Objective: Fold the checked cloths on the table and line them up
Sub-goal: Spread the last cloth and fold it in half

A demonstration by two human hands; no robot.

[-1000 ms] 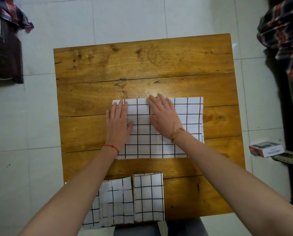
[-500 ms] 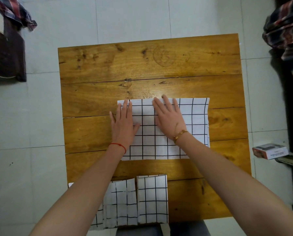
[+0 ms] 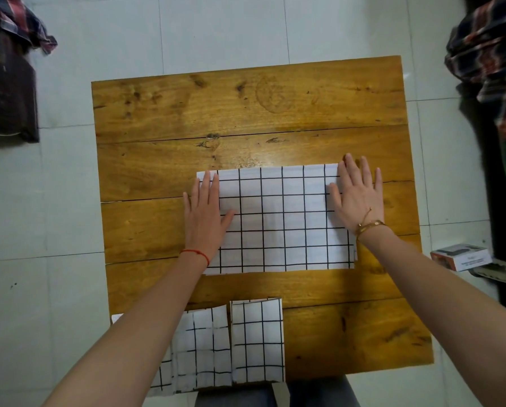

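My left hand (image 3: 203, 212) and right hand (image 3: 358, 198), fingers straight, press the cloth's (image 3: 281, 221) ends flat on the table (image 3: 245, 113).

Bare table (image 3: 245, 113) beyond the spread cloth (image 3: 281, 221), folded cloths (image 3: 231, 348) crowding the near edge, right side open

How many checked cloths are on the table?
3 at least. One large cloth lies mid-table under both flat hands. Two folded ones sit at the near edge: right one and left one, beside it. The left forearm hides what may be a further one.
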